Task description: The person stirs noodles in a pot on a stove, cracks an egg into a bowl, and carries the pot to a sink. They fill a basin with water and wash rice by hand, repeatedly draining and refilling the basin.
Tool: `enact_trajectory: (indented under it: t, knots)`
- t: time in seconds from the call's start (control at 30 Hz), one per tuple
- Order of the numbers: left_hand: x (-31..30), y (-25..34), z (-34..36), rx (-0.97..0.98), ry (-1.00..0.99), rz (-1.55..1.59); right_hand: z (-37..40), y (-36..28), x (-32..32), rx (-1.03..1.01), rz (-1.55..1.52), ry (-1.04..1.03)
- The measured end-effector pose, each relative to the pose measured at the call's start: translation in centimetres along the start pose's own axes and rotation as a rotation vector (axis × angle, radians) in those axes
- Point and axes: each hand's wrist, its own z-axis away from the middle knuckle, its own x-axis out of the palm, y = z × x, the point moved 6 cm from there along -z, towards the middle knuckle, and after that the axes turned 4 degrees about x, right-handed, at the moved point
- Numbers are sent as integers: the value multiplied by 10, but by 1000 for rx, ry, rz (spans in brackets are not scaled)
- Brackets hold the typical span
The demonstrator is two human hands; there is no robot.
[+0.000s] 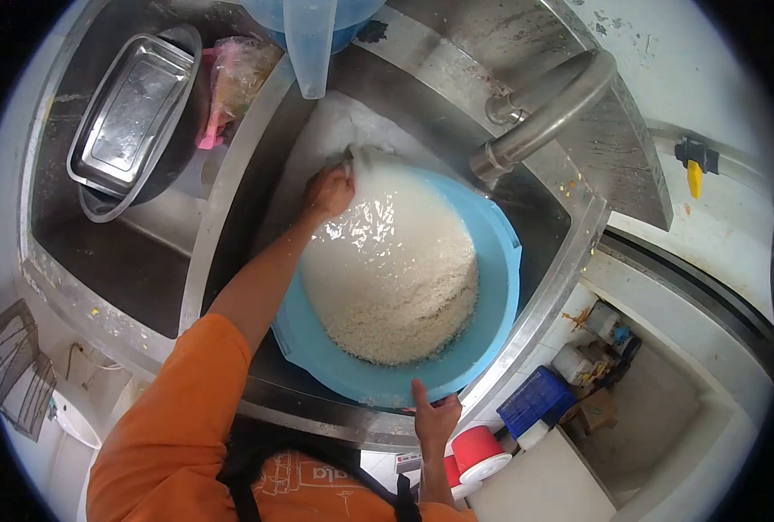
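A wide light-blue basin [498,261] stands tilted in the steel sink, holding cloudy water [378,226] and white rice grains [396,326]. The rice lies toward the side nearest me. At the far left rim, my left hand [330,190] is closed on the basin's edge, where whitish water spills into the sink [543,213]. My right hand [435,416] grips the near rim, thumb on top and the other fingers partly hidden beneath it.
Above the basin curves a steel faucet [552,113]. A blue translucent container [309,43] hangs over the sink's far edge. In the left sink are metal pans [135,113] and a pink plastic bag [230,83]. A blue crate [535,400] and red containers [476,451] sit lower right.
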Motion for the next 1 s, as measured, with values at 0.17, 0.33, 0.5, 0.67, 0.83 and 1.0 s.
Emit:
enact_trajectory:
  t: [0.17,0.33,0.5,0.67,0.83,1.0]
  knots:
    - [-6,6,-2,-40,34,62,5,-2,5,48,20,-33]
    - [-12,10,-1,-86,-44,135,4,5,5,-51,-38,-37]
    - [5,-2,-11,20,24,309,8,-4,8,-9,-83,-62]
    - [5,-1,-15,107,111,330,12,-14,11,-55,-56,-100]
    - [3,0,-14,129,145,332,17,-23,13,-66,44,-110]
    - [14,-10,-23,31,43,308,14,-15,13,-66,-37,-95]
